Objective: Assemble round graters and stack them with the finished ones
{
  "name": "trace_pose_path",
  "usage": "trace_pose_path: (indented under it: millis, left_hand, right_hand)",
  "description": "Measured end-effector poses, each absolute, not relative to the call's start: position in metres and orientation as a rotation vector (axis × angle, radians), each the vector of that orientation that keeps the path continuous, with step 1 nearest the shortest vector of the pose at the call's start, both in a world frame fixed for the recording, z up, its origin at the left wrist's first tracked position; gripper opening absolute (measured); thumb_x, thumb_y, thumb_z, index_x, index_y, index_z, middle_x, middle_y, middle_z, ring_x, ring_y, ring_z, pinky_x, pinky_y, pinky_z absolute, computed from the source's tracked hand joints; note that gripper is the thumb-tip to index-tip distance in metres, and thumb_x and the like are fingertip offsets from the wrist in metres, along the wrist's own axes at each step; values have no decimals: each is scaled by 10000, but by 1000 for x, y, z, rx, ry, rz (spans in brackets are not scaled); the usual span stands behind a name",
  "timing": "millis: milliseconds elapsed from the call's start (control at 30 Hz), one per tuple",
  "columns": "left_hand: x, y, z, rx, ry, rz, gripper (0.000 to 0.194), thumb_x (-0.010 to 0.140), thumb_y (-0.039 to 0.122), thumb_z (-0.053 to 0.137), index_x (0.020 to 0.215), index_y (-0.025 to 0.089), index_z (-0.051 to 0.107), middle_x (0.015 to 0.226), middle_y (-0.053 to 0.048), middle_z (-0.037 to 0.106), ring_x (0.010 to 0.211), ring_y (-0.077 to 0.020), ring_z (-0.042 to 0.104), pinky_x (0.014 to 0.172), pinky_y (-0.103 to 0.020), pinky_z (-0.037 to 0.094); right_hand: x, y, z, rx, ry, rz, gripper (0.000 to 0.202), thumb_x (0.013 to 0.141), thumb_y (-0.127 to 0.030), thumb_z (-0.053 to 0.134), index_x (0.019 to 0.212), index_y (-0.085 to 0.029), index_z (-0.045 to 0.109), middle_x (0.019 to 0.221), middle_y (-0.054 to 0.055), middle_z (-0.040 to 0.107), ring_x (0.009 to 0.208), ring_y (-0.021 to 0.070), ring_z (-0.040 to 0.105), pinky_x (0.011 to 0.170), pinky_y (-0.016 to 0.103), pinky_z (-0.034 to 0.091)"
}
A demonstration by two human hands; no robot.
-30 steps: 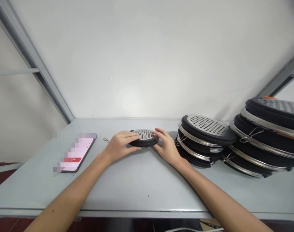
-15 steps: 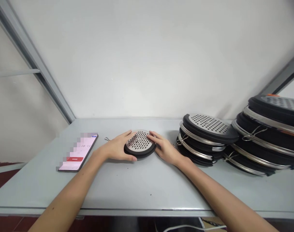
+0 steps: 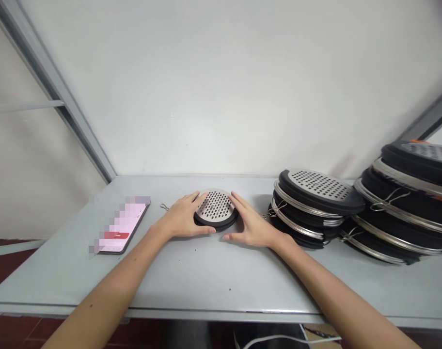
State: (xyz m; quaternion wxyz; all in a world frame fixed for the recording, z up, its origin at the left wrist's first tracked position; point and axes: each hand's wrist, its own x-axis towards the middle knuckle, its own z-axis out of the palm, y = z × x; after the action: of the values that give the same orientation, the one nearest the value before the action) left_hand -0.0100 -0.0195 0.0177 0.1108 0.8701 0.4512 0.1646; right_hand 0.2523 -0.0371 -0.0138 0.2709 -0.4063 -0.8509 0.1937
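Note:
A round disc [image 3: 216, 206] with a perforated silver top and a thick black rim lies flat on the table in front of me. My left hand [image 3: 186, 217] curves around its left side, fingers at the far edge and thumb along the near rim. From the opposite side my right hand [image 3: 250, 222] cups the disc, its fingertips on the top edge and its thumb low by the near rim. Small thin wire loops [image 3: 165, 207] lie just left of my left hand. The undersides of both palms are hidden.
A phone [image 3: 124, 225] with a partly blurred screen lies at the left. At the right stand a stack of similar black-rimmed discs [image 3: 315, 186] with silver wire rings and a taller stack of larger ones [image 3: 406, 203]. A pale wall [image 3: 221, 87] rises behind the grey table [image 3: 192, 281].
My right thumb has come out to the disc's near side, and my right fingers have shifted toward its edge. My left hand remains around the left rim. The view has shifted slightly.

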Motion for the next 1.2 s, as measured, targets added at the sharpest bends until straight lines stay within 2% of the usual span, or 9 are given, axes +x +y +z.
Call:
trace_pose_path:
  millis: [100,167,300,367,533,733,867,1033,1200]
  left_hand:
    - [-15,-20,27,2570,1123,505,956,678,654,689,1460,241,327,1478,-120,409,1332,-338,410,1093,-478,351]
    - [-19,-18,30,2557,1036,522,944,670,626,716,1447,242,343,1469,-107,421,1332,-307,416,1104,-439,352]
    - [-22,-15,24,2510,1090,431,1129,597,654,753,1497,214,231,1545,-149,272,1413,-346,267,1131,-484,300]
    - [-20,-15,21,2500,1091,420,1166,592,660,751,1511,220,184,1558,-154,238,1422,-360,241,1135,-507,282]
    - [-13,-18,24,2523,988,536,1134,581,637,773,1500,265,222,1516,-113,353,1369,-340,363,1121,-476,326]
    - [-12,-16,20,2579,1136,568,1221,518,675,783,1510,267,199,1535,-121,305,1379,-380,310,1114,-538,304]
    - [-12,-17,19,2594,1204,623,1242,491,689,787,1508,289,199,1546,-120,278,1381,-394,295,1105,-546,309]
    - [-11,-19,21,2615,1196,649,1252,485,695,786,1506,258,209,1536,-130,304,1387,-390,290,1117,-534,292]
    - [-11,-17,19,2614,1161,595,1220,507,694,776,1501,252,224,1525,-135,326,1385,-382,299,1121,-534,279]
  right_hand:
    - [252,-35,-16,-1130,-2290,524,1208,613,-639,750,1523,-160,117,1566,234,124,1446,375,125,1144,575,211]
    - [252,-34,-16,-1146,-2295,524,1237,589,-667,748,1522,-158,116,1561,241,137,1439,392,140,1134,585,226]
    - [251,-33,-16,-1142,-2305,537,1219,588,-681,738,1517,-159,146,1546,236,193,1429,394,184,1130,564,257]
    - [250,-33,-16,-1134,-2285,540,1223,576,-674,750,1512,-151,162,1535,238,221,1420,393,216,1129,560,262]
    - [250,-33,-15,-1091,-2253,523,1223,546,-653,780,1501,-161,196,1516,240,263,1406,389,257,1120,558,275]
    - [253,-34,-8,-1029,-2240,437,1218,544,-635,794,1505,-211,176,1560,217,160,1442,388,135,1114,578,255]
    - [253,-34,-7,-1031,-2241,411,1187,563,-641,780,1496,-204,191,1571,216,97,1440,389,145,1112,564,270]
    - [253,-35,-7,-1036,-2241,420,1185,558,-626,790,1494,-201,201,1568,213,116,1427,396,192,1106,551,290]
    - [254,-36,-8,-1068,-2269,461,1215,557,-637,785,1510,-213,161,1568,217,127,1437,392,152,1110,564,272]
